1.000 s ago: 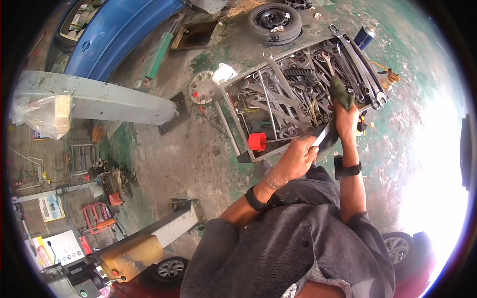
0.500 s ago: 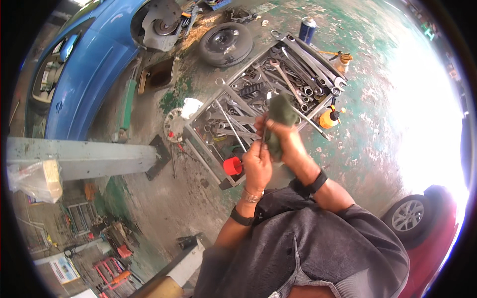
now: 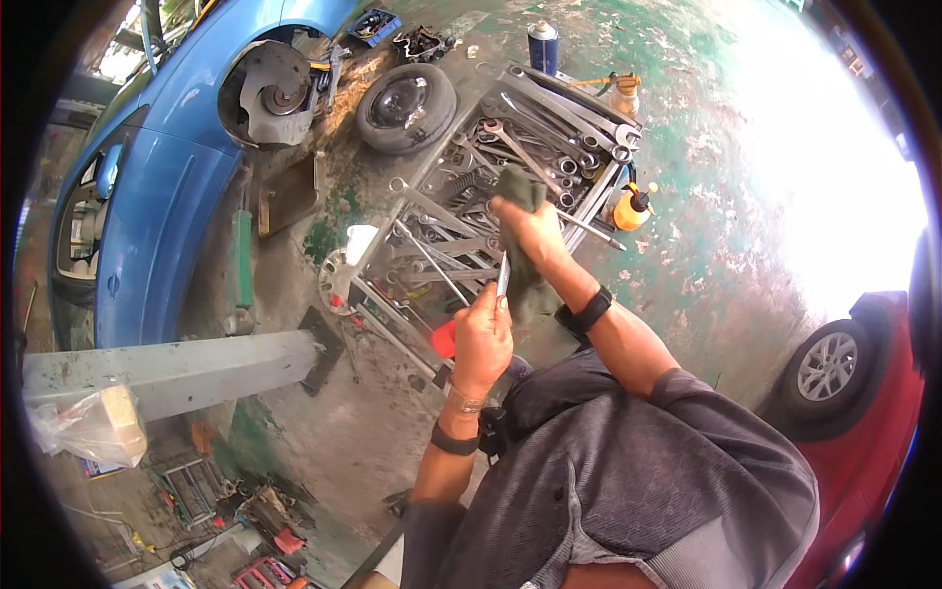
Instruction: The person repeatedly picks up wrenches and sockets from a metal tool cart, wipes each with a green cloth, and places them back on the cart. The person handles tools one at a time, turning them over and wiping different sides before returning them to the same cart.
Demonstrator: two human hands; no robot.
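Note:
My left hand [image 3: 483, 339] is closed around the lower end of a slim, shiny metal tool [image 3: 504, 278]; its ends are hidden, so its kind does not show. My right hand [image 3: 535, 236] grips a dark green cloth [image 3: 523, 187] wrapped about the tool's upper part, and a loose fold hangs beside the wrist. Both hands are held above the near side of a metal tool tray [image 3: 394, 342] full of wrenches. A large combination wrench [image 3: 520, 147] lies on the pile. Partly behind my left hand is a red plastic piece [image 3: 444, 340].
An orange spray bottle [image 3: 631, 209] and a blue can [image 3: 543, 49] stand beyond the tray. A loose wheel [image 3: 406, 108] lies near a blue car [image 3: 172, 196]. A grey lift post [image 3: 177, 363] is at left, a red car [image 3: 873, 412] at right.
My right hand and the cloth have slid up along the tool, baring a bright stretch of metal between the hands. The view has shifted, moving the tray leftward in the picture.

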